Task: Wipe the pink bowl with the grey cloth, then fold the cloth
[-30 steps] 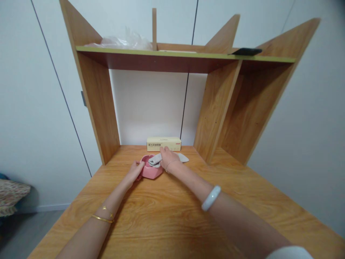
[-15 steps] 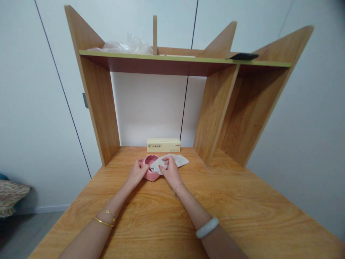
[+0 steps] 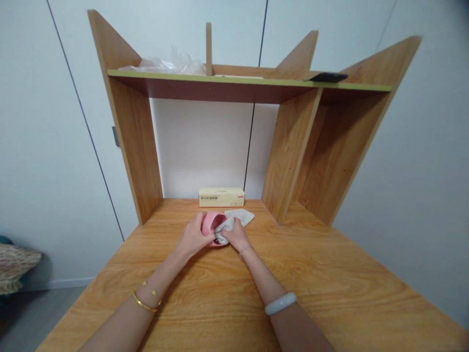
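A small pink bowl is tilted on its side on the wooden desk, its opening turned to the right. My left hand is wrapped round the bowl's left side and holds it. My right hand is closed on a light grey cloth and pushes a bunched part of it into the bowl's opening. The other end of the cloth trails on the desk behind my right hand.
A long cream box lies at the back of the desk against the white wall. Wooden hutch panels rise on both sides. The upper shelf carries a clear plastic bag and a flat black object.
The bowl was resting flat on the desk; my left hand has tipped it on its side. My right hand has drawn nearer and gathered the cloth, which was spread over the rim, into the bowl.
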Motion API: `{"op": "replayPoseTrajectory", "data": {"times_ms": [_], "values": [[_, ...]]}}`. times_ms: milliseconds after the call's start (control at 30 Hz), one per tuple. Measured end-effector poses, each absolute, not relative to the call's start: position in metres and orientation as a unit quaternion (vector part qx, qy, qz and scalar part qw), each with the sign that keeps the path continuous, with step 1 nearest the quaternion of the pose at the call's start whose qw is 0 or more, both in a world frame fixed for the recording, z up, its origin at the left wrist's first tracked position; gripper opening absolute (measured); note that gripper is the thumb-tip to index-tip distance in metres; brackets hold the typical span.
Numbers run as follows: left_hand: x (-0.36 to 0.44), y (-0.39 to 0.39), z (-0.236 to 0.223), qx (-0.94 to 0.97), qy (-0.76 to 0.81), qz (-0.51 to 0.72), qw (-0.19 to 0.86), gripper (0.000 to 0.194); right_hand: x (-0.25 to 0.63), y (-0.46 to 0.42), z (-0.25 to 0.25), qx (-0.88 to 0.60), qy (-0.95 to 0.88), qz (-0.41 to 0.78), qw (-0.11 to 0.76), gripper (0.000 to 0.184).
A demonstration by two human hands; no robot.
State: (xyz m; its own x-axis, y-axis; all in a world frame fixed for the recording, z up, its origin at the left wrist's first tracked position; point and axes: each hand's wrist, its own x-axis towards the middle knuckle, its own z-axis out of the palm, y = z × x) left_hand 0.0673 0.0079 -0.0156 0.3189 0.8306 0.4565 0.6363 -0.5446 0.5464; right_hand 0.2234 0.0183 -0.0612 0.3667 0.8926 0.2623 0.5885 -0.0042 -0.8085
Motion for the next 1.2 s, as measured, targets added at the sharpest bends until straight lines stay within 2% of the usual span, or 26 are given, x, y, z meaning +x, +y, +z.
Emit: {"op": "replayPoseTrajectory", "data": {"times_ms": [100,233,300,433,533,633,767,933,1000,1100,1200], "values": [[0.073,0.0,-0.011,0.81,0.463,0.331,0.139,0.041,0.224,0.01,-0.051,-0.706,-0.545,0.13,0.434,0.062],[0.078,-0.008,-0.007,0.812,0.473,0.315,0.13,0.046,0.221,-0.003,-0.034,-0.706,-0.595,-0.014,0.385,0.062],[0.078,-0.009,-0.007,0.813,0.47,0.318,0.131,0.048,0.222,-0.005,-0.03,-0.688,-0.613,-0.046,0.384,0.061],[0.075,-0.004,-0.011,0.812,0.454,0.34,0.138,0.046,0.226,0.001,-0.037,-0.701,-0.597,0.006,0.391,0.053],[0.073,0.001,-0.015,0.801,0.452,0.364,0.144,0.041,0.228,0.008,-0.047,-0.704,-0.594,0.091,0.378,0.037],[0.072,0.003,-0.016,0.793,0.457,0.374,0.151,0.039,0.228,0.011,-0.051,-0.699,-0.602,0.115,0.368,0.025],[0.072,0.0,-0.012,0.801,0.455,0.36,0.151,0.042,0.226,0.004,-0.047,-0.716,-0.589,0.084,0.364,0.029],[0.072,-0.006,-0.008,0.822,0.443,0.329,0.142,0.048,0.224,-0.008,-0.032,-0.705,-0.606,-0.066,0.362,0.035],[0.072,-0.008,-0.008,0.828,0.435,0.324,0.142,0.05,0.225,-0.009,-0.029,-0.69,-0.617,-0.088,0.368,0.038],[0.073,-0.008,-0.009,0.821,0.449,0.319,0.148,0.05,0.226,-0.007,-0.031,-0.692,-0.612,-0.036,0.382,0.039],[0.071,-0.005,-0.011,0.808,0.467,0.326,0.151,0.047,0.229,-0.003,-0.038,-0.707,-0.593,0.041,0.383,0.03]]}}
